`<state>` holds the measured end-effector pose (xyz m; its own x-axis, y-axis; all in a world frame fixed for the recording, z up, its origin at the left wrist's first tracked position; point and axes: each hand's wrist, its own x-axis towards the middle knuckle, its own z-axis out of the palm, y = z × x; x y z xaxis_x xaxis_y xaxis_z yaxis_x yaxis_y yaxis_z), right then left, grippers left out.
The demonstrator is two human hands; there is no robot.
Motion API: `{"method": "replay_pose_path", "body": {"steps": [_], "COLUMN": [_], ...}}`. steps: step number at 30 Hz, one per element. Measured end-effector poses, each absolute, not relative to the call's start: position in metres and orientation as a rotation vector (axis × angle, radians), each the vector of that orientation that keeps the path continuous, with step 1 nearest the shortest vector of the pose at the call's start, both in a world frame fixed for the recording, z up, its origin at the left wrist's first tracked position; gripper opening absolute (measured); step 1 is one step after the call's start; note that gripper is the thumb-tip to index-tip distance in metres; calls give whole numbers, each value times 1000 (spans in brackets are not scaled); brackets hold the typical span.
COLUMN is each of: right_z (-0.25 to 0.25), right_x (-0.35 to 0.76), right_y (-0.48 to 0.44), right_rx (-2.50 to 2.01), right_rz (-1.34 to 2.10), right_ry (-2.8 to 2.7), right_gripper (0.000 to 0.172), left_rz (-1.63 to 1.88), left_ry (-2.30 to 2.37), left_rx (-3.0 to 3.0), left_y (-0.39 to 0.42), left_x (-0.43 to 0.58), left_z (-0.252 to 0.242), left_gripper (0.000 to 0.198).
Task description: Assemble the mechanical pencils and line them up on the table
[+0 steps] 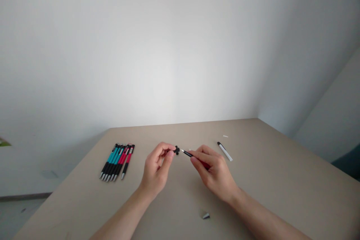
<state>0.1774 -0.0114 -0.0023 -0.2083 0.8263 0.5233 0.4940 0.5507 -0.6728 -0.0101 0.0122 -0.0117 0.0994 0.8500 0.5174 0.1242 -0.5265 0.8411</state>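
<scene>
Between the thumb and fingers of my left hand (156,167) is a small black knobbed piece (176,150), its exact kind too small to make out. My right hand (215,170) is closed around a red and black pen (188,153). A thin pale tip sticks out of the pen's front end and points left, very close to the black piece; whether they touch I cannot tell. Both hands are above the middle of the table. Nearer to me lies a small silver cone-shaped piece (206,216), like a pen tip.
On the left side of the beige table (168,210), several turquoise and red pens (114,163) lie in a row, with one red pen (128,162) slightly apart. To the right rest a white and black pen-like item (225,151) and a small white strip (225,136). White walls rise behind.
</scene>
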Motion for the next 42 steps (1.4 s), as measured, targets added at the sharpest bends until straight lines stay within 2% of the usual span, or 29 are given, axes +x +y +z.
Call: {"method": "replay_pose_path", "body": {"steps": [16, 33, 42], "right_z": [-1, -4, -6], "right_x": [177, 177, 178], "right_y": [-11, -11, -10], "right_rx": [-1096, -1076, -1088], "right_rz": [470, 451, 430], "right_ry": [-1917, -1904, -1883], "right_gripper": [31, 30, 28], "left_rz": [1499, 1490, 1599], "left_ry": [912, 931, 1052], "left_rx": [1727, 1862, 1766], "left_y": [13, 12, 15], "left_x": [-10, -12, -13], "left_z": [-14, -10, -14], "left_gripper": [20, 5, 8]}}
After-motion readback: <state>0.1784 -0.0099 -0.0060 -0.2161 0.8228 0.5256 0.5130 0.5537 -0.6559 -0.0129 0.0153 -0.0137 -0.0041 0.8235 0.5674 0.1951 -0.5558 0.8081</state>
